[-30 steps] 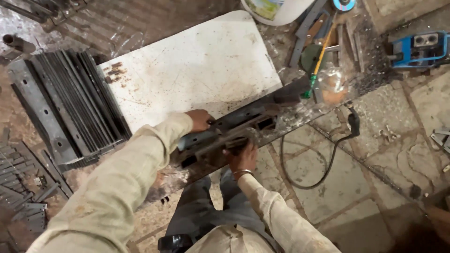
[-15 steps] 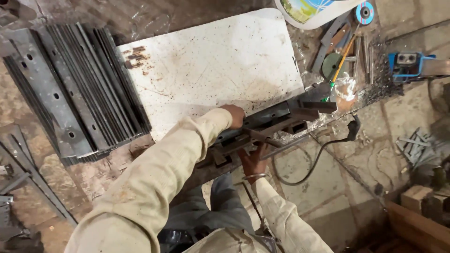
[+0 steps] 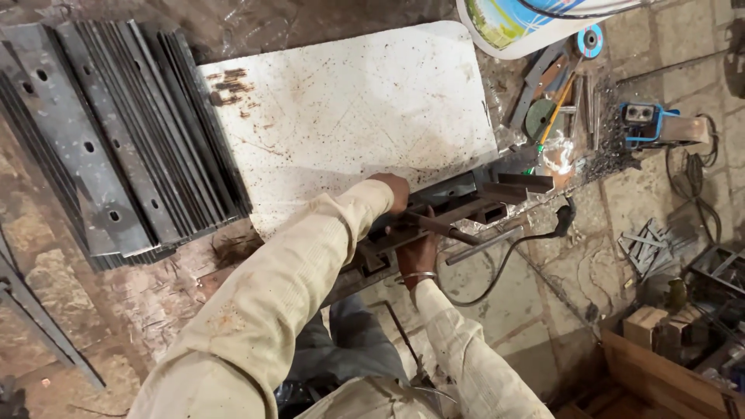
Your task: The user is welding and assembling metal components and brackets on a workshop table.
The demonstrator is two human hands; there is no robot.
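A white sheet covers most of the floor ahead of us, speckled with rust. To its left lies a stack of dark steel plates with drilled holes, fanned edge to edge. At the far right we see a grinding disc, a small blue spool, a blue machine and the rim of a white bucket. A black cable loops over the stone floor on the right, just beside the work, and a wooden crate sits at the near right.

A steel channel lies along the near edge of the sheet, with short bars stacked at its right end. Our left sleeve crosses in front and hides the channel's left stretch. Our left hand rests on the channel's far side, fingers curled over the edge; we cannot tell whether they clamp it. Our right hand is under the near side, its fingers closed around a thin rod that lies slanted across the channel, its right end sticking out past the hand.
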